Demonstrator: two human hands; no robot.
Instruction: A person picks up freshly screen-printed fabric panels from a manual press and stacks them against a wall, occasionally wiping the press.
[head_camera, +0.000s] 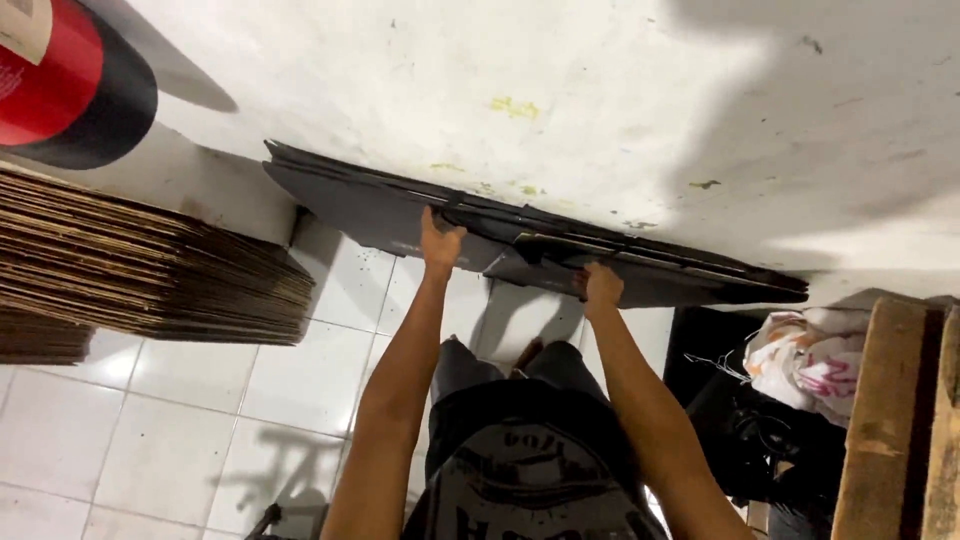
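We reach down with both arms to a bundle of flat dark sheets (560, 250) that stands on its long edge against the white wall (560, 90), at the line where the wall meets the white tiled floor (200, 390). Our left hand (440, 243) is on the upper edge of the bundle, with the fingers over the top, and our right hand (600, 283) holds it lower, near the front face; both seem closed on the sheets, but how firm the hold is, we cannot tell from here. To do this step well, we think the two hands should take the same number of sheets (the layers fan apart a little toward the right end), otherwise the back ones may slide away. It is better to keep the hands well apart, so the long bundle does not bend or swing. On the left lies a stack of brown corrugated cardboard (150, 270), and on the right a wooden board (890, 410) and crumpled cloth (810, 360) are near, so we should lift carefully and not sweep sideways.
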